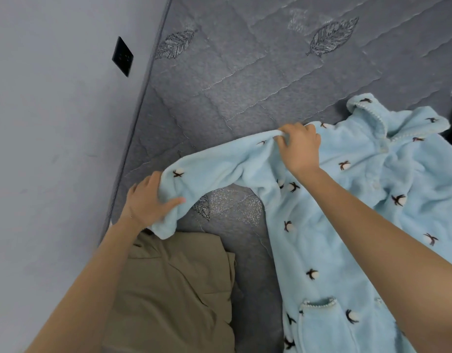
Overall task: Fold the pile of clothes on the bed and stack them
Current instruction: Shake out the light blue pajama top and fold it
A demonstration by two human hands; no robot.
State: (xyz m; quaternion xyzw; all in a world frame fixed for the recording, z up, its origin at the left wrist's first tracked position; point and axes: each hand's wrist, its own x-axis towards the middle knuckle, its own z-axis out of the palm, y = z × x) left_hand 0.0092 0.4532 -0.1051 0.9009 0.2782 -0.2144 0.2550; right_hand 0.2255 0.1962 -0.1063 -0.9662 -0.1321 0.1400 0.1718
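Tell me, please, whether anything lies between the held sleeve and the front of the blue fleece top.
Nothing visible does. The left hand and right hand hold the sleeve directly; the blue fleece top has only the right forearm over its front. The folded khaki garment lies aside, nearer the person.

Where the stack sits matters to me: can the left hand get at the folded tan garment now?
Probably yes: the tan garment lies mostly uncovered right by the left hand, but its fingers grip the blue sleeve and must release it first.
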